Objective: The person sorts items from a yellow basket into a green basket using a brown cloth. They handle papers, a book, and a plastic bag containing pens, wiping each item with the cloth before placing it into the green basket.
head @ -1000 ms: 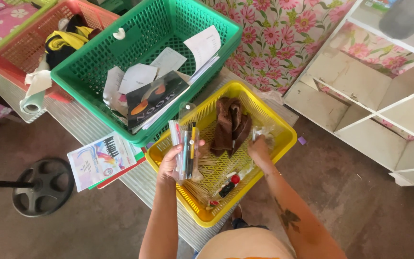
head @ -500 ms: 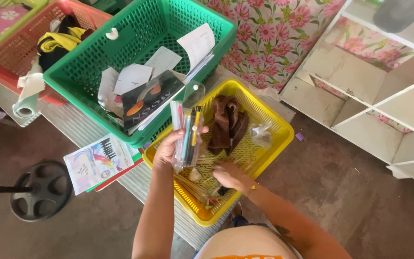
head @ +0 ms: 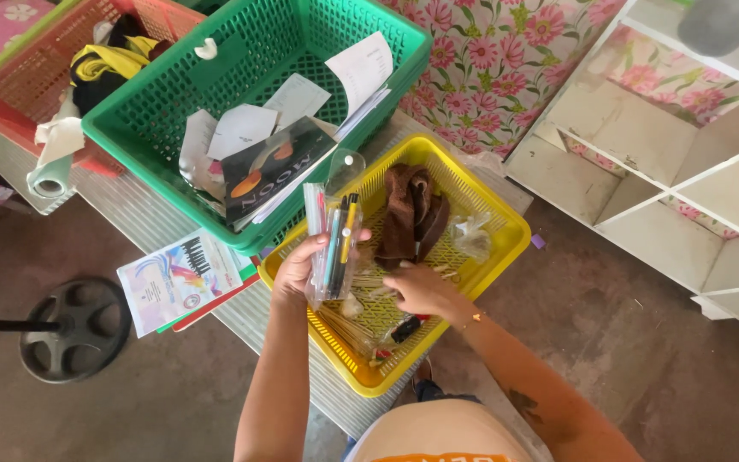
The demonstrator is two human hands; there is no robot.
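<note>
1. Pens and markers in a clear plastic sleeve [head: 334, 244]: held upright in the left hand [head: 301, 272], above the near-left part of the yellow plastic mesh basket [head: 506, 224].
2. Left hand fingers: curled shut around the lower half of the bundle, thumb across the front; the pen tips stand up past the grip.
3. Right hand [head: 421, 289]: down inside the yellow basket, fingers bent and partly closed over small loose items on the basket floor. Cannot tell whether anything is actually pinched between them.
4. Basket contents: a crumpled brown cloth [head: 412, 212] towards the far side, a scrunched clear plastic wrapper [head: 472, 233] at the right wall, a small black and red item [head: 405, 328] just beside the right wrist.
5. Surroundings: the yellow basket sits on a ribbed clear-topped desk [head: 147, 221]; a green plastic mesh basket [head: 173, 145] full of papers and a dark booklet touches its far-left corner; a red mesh basket [head: 10, 85] lies further left; colourful leaflets [head: 177, 278] lie on the desk edge.
6. Judgement on handling: picking thin pieces from mesh goes best with fingertips pinching from above, since small items may catch in the holes. Bundle is best kept vertical and firmly gripped so no pen slides out of the sleeve.
</note>
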